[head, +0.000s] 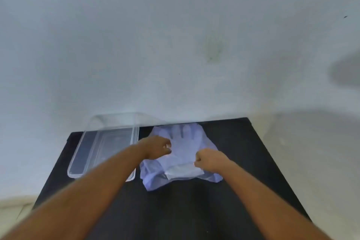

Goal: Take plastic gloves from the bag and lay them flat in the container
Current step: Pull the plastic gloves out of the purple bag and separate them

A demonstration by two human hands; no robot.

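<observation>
Big pale wall (175, 35) fills most of my view, black table (185, 210) below it. Clear plastic container (109, 142) sits on the table at about 10 o'clock from my hands. Just beside it, toward 3 o'clock, lies the crumpled bag (153, 179), with the plastic gloves (185, 138) flat on top, fingers pointing to 12 o'clock. My left hand (155, 147) is curled shut, pinching the film at the glove's edge. My right hand (209, 160) is fisted tight on the glove's cuff end.
</observation>
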